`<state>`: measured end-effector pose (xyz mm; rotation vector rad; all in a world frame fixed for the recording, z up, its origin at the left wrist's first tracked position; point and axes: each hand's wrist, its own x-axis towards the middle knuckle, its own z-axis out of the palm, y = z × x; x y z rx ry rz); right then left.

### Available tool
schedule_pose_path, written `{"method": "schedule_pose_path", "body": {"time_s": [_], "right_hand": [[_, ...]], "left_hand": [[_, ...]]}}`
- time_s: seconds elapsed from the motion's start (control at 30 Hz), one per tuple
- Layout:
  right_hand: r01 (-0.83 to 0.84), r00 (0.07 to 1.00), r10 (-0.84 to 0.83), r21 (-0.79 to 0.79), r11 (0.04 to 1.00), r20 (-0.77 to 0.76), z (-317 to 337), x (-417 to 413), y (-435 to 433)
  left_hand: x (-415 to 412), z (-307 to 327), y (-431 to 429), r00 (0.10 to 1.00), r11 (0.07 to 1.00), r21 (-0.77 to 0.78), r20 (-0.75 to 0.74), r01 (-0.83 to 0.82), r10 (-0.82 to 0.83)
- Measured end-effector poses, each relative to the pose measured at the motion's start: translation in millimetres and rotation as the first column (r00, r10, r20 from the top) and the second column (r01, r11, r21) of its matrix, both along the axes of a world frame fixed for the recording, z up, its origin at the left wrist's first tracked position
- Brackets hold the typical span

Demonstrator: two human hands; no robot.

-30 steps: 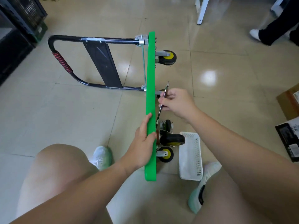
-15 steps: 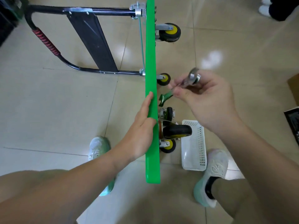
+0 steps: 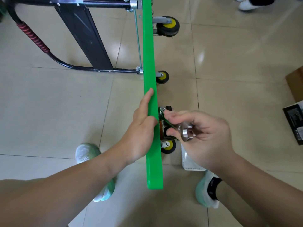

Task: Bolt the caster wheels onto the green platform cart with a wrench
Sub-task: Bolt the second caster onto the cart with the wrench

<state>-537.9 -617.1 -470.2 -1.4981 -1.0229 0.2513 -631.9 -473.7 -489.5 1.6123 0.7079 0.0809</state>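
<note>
A: Green platform [image 3: 150, 63], position?

B: It stands on its long edge on the tiled floor [image 3: 237, 71] and is seen edge-on. The black handle [image 3: 32, 36] with its red grip extends from the platform's left face. The wheels stick out from its right face.

A: Hands?

B: The left hand [image 3: 141, 128] lies flat against the platform's left face and upper edge. Its fingers are straight, the forefinger pointing along the edge toward the far end. The right hand [image 3: 203, 138] sits just right of the platform, fingers curled, pinching the wrench [image 3: 181, 129].

A: Where does the wrench reach?

B: One silver head is between the right hand's fingers. The other end touches or nearly touches the platform's right face, beside the left hand. Whether it sits on a bolt cannot be told.

A: Casters?

B: The large caster [image 3: 168, 27] is at the platform's far end and the small caster [image 3: 163, 77] is nearer the middle. The near caster [image 3: 168, 146] is below the right hand. One more wheel is mostly hidden behind that hand.

A: Surroundings?

B: A white basket [image 3: 191, 163] lies on the floor right of the platform's near end, partly covered by the right hand. A pale green shoe sits on each side of that end: left shoe [image 3: 86, 153], right shoe [image 3: 205, 194]. A cardboard box [image 3: 296, 82] and a black box [image 3: 295, 123] lie well right of the platform.
</note>
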Motion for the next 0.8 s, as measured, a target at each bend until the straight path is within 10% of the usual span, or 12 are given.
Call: {"method": "schedule_pose_path", "body": {"time_s": [0.8], "right_hand": [[0.145, 0.925, -0.132, -0.01, 0.989, 0.357, -7, 4, 16]], "left_hand": [[-2, 3, -2, 0.999, 0.996, -0.086, 0.029, -0.036, 0.039]]}}
